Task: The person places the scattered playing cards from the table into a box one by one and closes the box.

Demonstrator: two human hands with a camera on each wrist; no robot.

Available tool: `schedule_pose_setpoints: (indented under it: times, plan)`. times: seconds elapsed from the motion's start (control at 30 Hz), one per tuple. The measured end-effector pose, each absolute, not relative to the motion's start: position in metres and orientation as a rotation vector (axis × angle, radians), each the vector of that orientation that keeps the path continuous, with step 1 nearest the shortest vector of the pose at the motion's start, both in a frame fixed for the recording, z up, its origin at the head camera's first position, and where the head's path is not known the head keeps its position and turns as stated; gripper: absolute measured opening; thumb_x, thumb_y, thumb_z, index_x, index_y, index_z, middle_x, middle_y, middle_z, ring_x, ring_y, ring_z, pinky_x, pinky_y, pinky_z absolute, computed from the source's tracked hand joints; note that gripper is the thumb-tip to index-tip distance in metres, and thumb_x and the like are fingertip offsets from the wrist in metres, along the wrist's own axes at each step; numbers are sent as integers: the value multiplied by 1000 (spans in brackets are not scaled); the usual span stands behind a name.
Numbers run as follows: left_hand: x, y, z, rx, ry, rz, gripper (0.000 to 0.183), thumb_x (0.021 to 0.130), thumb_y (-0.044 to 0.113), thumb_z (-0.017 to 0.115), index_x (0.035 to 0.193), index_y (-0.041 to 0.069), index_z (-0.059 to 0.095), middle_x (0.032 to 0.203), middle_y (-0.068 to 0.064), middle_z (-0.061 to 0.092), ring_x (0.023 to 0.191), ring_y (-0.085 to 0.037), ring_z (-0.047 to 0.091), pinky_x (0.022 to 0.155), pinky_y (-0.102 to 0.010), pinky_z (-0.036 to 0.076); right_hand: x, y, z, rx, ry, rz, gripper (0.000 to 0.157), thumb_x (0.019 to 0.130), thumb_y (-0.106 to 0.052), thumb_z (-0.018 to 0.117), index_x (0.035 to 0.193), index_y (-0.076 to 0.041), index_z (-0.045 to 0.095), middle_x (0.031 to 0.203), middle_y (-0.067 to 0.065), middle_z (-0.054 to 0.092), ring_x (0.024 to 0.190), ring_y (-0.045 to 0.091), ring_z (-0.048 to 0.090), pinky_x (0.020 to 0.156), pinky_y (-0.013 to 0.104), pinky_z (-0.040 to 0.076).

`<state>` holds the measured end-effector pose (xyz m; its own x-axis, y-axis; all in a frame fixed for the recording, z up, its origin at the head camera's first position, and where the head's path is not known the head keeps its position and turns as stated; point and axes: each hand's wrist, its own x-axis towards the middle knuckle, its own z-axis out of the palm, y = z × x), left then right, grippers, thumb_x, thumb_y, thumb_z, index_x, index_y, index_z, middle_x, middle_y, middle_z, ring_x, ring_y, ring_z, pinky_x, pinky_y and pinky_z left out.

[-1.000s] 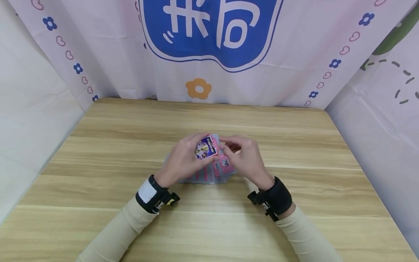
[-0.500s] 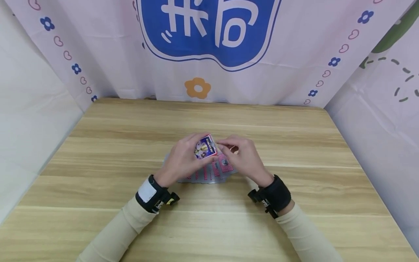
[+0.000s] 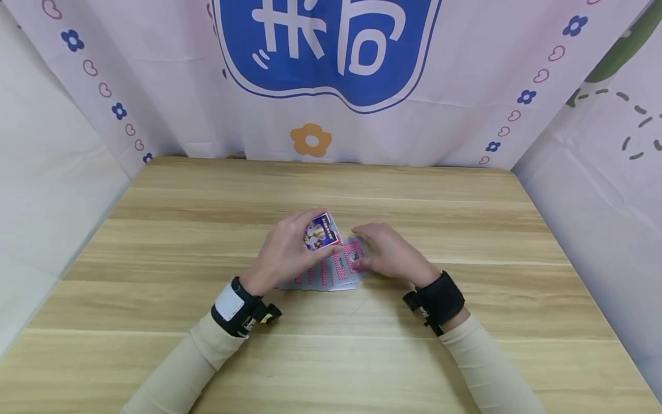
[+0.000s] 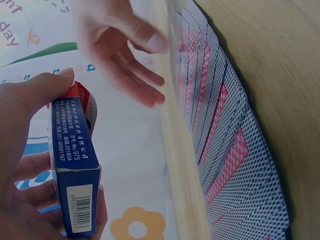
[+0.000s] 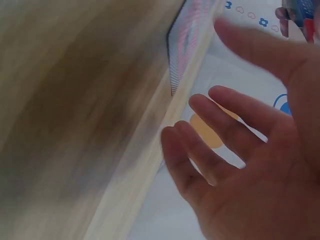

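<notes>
My left hand grips a small blue-and-red playing card box between thumb and fingers, raised over the table. In the left wrist view, the printed side and barcode of the card box face the camera, with red at its upper end. Below and beside it lies a fan of playing cards, their pink-and-grey patterned faces up and overlapping. My right hand hovers at the fan's right end, thumb apart from loosely bent fingers. The right wrist view shows nothing in the right hand. My left hand hides part of the fan.
The wood-grained table stretches round the cards. A white printed curtain hangs behind its back edge, and white cloth walls stand at both sides.
My right hand has let its pinch at the box's end open and moved right, away from the box. The left hand still holds the box, shifted slightly left.
</notes>
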<state>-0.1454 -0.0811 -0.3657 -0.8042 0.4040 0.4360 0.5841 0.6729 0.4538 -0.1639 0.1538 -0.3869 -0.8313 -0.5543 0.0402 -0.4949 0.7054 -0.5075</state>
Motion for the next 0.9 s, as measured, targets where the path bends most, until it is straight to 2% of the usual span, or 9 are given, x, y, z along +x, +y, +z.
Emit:
schedule_pose_setpoints:
  times: [0.17, 0.33, 0.43, 0.53, 0.63, 0.7, 0.73, 0.8, 0.9]
  plan:
    - [-145, -81, -365, -787, -2590, -851, 75, 74, 51, 74, 131, 9, 51, 124, -13, 59, 92, -16, 56, 73, -37, 54, -162, 153, -389, -888, 2787, -660, 80, 71, -29, 83, 134, 2, 45, 131, 16, 53, 119, 27, 43, 102, 45, 34]
    - [-144, -82, -365, -788, -2595, -849, 75, 73, 50, 75, 131, 9, 51, 124, -13, 59, 95, -16, 56, 75, -37, 54, -160, 154, -390, -851, 2802, -629, 81, 70, -36, 82, 133, 0, 47, 130, 15, 53, 119, 28, 42, 101, 45, 34]
    - [-144, -82, -365, -791, -2593, -853, 74, 74, 49, 75, 131, 8, 51, 124, -14, 59, 94, -16, 56, 74, -37, 54, -160, 154, -390, -833, 2812, -635, 79, 67, -37, 84, 129, -1, 52, 124, 15, 55, 112, 28, 45, 96, 44, 39]
    - [-144, -81, -364, -793, -2590, -862, 74, 74, 49, 75, 130, 8, 51, 123, -14, 59, 93, -16, 56, 73, -37, 54, -160, 156, -388, -800, 2832, -657, 63, 67, -33, 85, 118, -3, 60, 109, 12, 57, 95, 24, 49, 81, 39, 47]
    - [-144, -81, -364, -791, -2588, -869, 74, 73, 48, 76, 130, 7, 52, 123, -13, 59, 92, -16, 56, 73, -37, 54, -161, 160, -385, -777, 2815, -738, 29, 76, -19, 79, 99, -6, 67, 87, 7, 58, 74, 19, 50, 62, 33, 46]
    - [-144, -81, -364, -789, -2588, -867, 74, 73, 48, 76, 130, 8, 52, 123, -13, 59, 93, -16, 56, 74, -37, 54, -160, 163, -380, -758, 2770, -818, 9, 82, -10, 72, 90, -9, 68, 78, 5, 59, 66, 17, 50, 54, 32, 44]
    - [-144, -81, -364, -789, -2588, -865, 74, 73, 48, 76, 130, 8, 51, 122, -13, 59, 92, -16, 56, 74, -37, 54, -160, 165, -377, -748, 2746, -859, 5, 84, -7, 68, 88, -10, 69, 76, 4, 59, 63, 16, 51, 52, 31, 44]
    - [-144, -81, -364, -789, -2589, -866, 75, 73, 49, 76, 131, 8, 51, 122, -14, 59, 89, -15, 55, 72, -36, 54, -160, 168, -371, -718, 2687, -968, 9, 86, -5, 63, 88, -11, 70, 77, 3, 63, 64, 14, 55, 53, 30, 47]
    - [-143, -82, -365, -790, -2589, -866, 75, 73, 50, 75, 130, 7, 52, 121, -14, 60, 86, -14, 55, 69, -35, 54, -159, 171, -360, -656, 2644, -1132, 12, 90, -7, 60, 95, -9, 70, 87, 4, 66, 71, 14, 60, 59, 35, 53]
